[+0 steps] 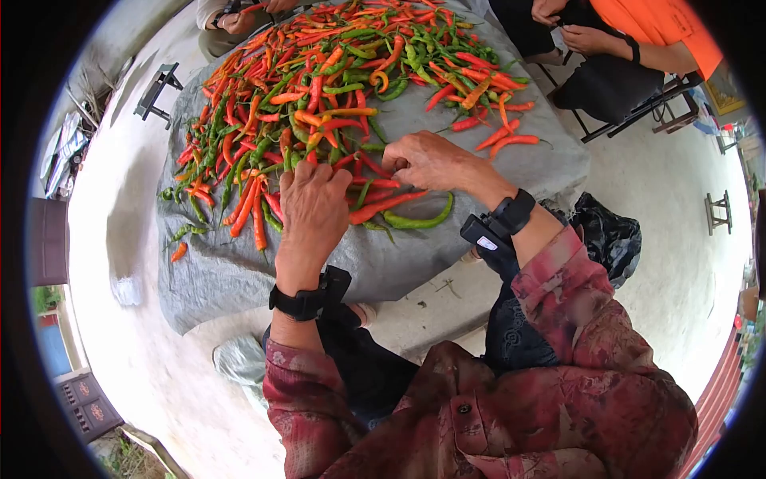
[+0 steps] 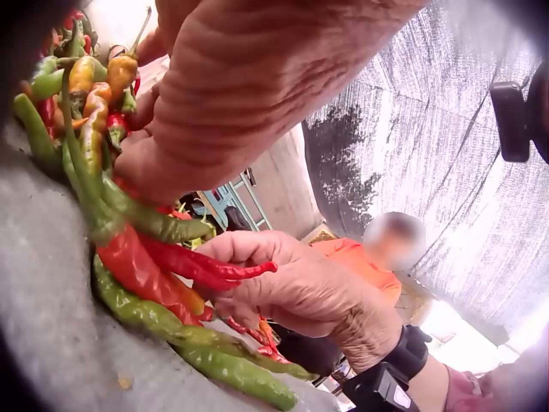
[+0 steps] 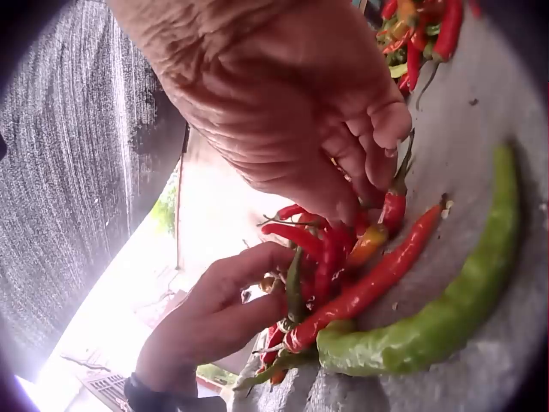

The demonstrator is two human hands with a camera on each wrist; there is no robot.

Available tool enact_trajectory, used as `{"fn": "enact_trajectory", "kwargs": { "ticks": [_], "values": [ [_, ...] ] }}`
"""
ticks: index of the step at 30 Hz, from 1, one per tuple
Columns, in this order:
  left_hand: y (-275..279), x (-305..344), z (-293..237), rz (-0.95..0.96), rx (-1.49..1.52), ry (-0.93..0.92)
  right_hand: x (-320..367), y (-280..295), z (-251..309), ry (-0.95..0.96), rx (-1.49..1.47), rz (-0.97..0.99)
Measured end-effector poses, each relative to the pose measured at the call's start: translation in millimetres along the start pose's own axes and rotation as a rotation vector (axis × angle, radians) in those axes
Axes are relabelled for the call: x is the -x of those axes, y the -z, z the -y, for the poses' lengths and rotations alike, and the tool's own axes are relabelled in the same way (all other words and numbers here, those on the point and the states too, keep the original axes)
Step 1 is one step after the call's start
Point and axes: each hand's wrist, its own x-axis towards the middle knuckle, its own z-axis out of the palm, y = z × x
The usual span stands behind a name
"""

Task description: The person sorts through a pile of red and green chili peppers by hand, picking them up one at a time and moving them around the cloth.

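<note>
A heap of red, green and orange chili peppers (image 1: 319, 88) covers a grey cloth (image 1: 231, 279). My left hand (image 1: 313, 209) reaches down into the near edge of the heap, fingers bent. In the right wrist view its thumb and forefinger lie either side of a dark green chili pepper (image 3: 295, 287); whether they grip it I cannot tell. My right hand (image 1: 435, 166) is just to the right, its curled fingers pinching a red chili pepper (image 2: 206, 266). Closest to me lie a long red chili pepper (image 3: 377, 287) and a curved green chili pepper (image 1: 419, 217).
Across the heap, another person's hands (image 1: 235, 22) show at the top left. A person in an orange top (image 1: 654, 32) sits at the right. A stool (image 1: 159, 92) stands left of the cloth, and a black plastic bag (image 1: 608, 239) hangs near my right forearm.
</note>
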Motion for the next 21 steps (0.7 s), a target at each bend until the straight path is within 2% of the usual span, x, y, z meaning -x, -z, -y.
{"fn": "enact_trajectory", "kwargs": {
  "ticks": [2, 4, 9, 11, 15, 17, 21],
  "values": [
    [7.7, 7.7, 1.5, 0.004, 0.022, 0.003, -0.8, -4.4, -3.9, 0.101, 0.045, -0.013],
    [17.1, 16.4, 1.6, 0.127, 0.093, 0.033, 1.2, -4.3, 3.0, 0.115, 0.07, -0.018],
    [24.3, 31.3, 13.2, 0.112, 0.191, 0.09, -1.4, -14.8, 12.8, 0.193, 0.147, -0.034],
    [27.4, 34.9, 18.0, 0.123, 0.203, 0.111, -3.6, -23.3, 10.6, 0.21, 0.267, -0.107],
    [28.9, 37.0, 23.2, 0.159, 0.232, 0.13, -7.7, -19.9, 8.0, 0.198, 0.257, -0.081],
    [30.3, 35.7, 22.7, 0.152, 0.239, 0.132, -1.8, -0.5, 5.2, 0.197, 0.249, -0.142],
    [28.2, 30.3, 16.4, 0.088, 0.257, 0.168, 10.6, 27.3, -15.1, 0.083, 0.251, -0.196]
  ]
}}
